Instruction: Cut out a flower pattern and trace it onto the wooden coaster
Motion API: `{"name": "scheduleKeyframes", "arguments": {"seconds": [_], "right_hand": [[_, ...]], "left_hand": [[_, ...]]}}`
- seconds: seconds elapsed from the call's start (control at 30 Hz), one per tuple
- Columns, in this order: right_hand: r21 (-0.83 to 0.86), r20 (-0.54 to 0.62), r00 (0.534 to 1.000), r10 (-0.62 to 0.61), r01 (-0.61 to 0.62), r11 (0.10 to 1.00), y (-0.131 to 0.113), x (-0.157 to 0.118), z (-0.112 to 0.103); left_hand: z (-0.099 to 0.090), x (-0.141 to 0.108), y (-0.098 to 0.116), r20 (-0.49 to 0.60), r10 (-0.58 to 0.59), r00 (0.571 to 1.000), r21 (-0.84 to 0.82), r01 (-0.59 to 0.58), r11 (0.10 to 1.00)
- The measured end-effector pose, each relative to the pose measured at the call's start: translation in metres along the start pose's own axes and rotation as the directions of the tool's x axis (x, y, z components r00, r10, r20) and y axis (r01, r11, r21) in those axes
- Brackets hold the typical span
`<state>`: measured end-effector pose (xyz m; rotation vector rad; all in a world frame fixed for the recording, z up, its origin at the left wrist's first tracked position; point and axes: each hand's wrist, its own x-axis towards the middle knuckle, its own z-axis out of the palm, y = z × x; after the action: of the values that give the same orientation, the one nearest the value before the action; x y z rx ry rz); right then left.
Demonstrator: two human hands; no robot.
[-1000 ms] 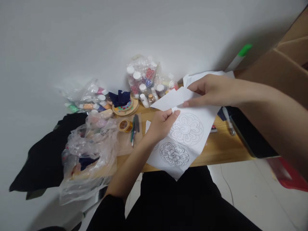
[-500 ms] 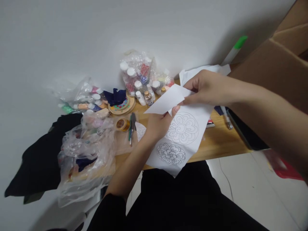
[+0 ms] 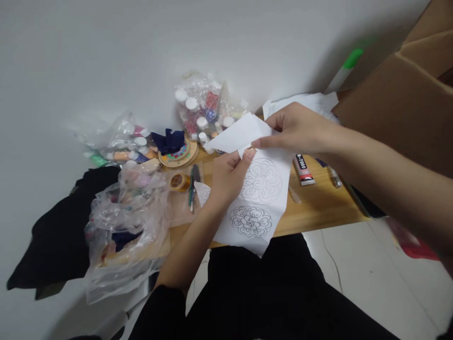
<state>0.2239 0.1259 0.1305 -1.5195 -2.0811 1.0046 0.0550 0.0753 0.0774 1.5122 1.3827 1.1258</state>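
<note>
From my place in the room, I see a wooden table (image 3: 325,208) and, above it, a folded paper (image 3: 271,222) whose lowest corner hangs past the table's front edge. The right hand (image 3: 296,128) pinches the folded upper part; the left hand (image 3: 230,175) grips the paper just beside. In my judgement, uneven pulling could tear it or crease a drawn flower (image 3: 251,221), and a careless swing of its side could push the glue tube (image 3: 303,170)
</note>
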Motion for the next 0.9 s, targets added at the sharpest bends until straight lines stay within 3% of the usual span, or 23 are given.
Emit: {"name": "scheduleKeyframes", "arguments": {"seconds": [0.17, 0.27, 0.37, 0.53, 0.73, 0.9], "right_hand": [[-0.042, 0.003, 1.0, -0.002, 0.003, 0.999, -0.009, -0.002, -0.001], [-0.131, 0.012, 1.0, -0.011, 0.012, 0.991, -0.018, -0.004, -0.002], [-0.244, 0.025, 0.995, -0.101, 0.104, 0.964, -0.022, -0.003, -0.003], [-0.321, 0.009, 0.983, -0.181, 0.174, 0.931, -0.017, 0.002, 0.0], [-0.411, -0.089, 0.985, -0.145, 0.096, 0.906, -0.012, 0.006, 0.003], [-0.403, -0.053, 0.99, -0.127, 0.095, 0.91, -0.017, 0.002, -0.007]], "left_hand": [[-0.001, -0.001, 0.004, 0.044, -0.105, 0.994, -0.157, 0.111, 0.981], [-0.002, 0.001, 0.004, 0.169, -0.204, 0.964, -0.243, 0.241, 0.94], [-0.003, 0.004, 0.002, 0.277, -0.231, 0.933, -0.265, 0.306, 0.914], [-0.002, 0.003, 0.004, 0.266, -0.199, 0.943, -0.347, 0.286, 0.893], [-0.001, -0.002, 0.008, 0.356, -0.299, 0.885, -0.354, 0.424, 0.834], [0.001, 0.001, 0.001, 0.308, -0.315, 0.898, -0.391, 0.421, 0.818]]}}
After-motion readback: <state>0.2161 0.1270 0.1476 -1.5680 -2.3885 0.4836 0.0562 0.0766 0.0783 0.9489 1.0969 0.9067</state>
